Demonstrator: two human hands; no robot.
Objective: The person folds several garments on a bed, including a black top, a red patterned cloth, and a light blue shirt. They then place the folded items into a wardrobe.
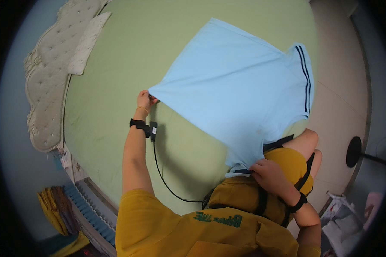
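A light blue short-sleeved shirt (225, 83) lies spread across a green bed sheet (125, 54), its body slanting from upper left to lower right. Pinched in the fingers of my left hand (145, 99) is one corner of the shirt, drawn out to a point. My right hand (268, 175) grips the dark-striped end of the near sleeve (243, 168), close to my lap. The far sleeve (302, 77) carries two dark stripes and reaches the right side of the bed. A shallow crease runs through the cloth from the left-hand corner.
A tufted headboard (48, 93) with a pale pillow (88, 45) borders the left side. From the device on my left wrist (153, 131), a black cable (164, 183) loops to my waist. A round black stand base (353, 151) rests on the floor (337, 80) at right.
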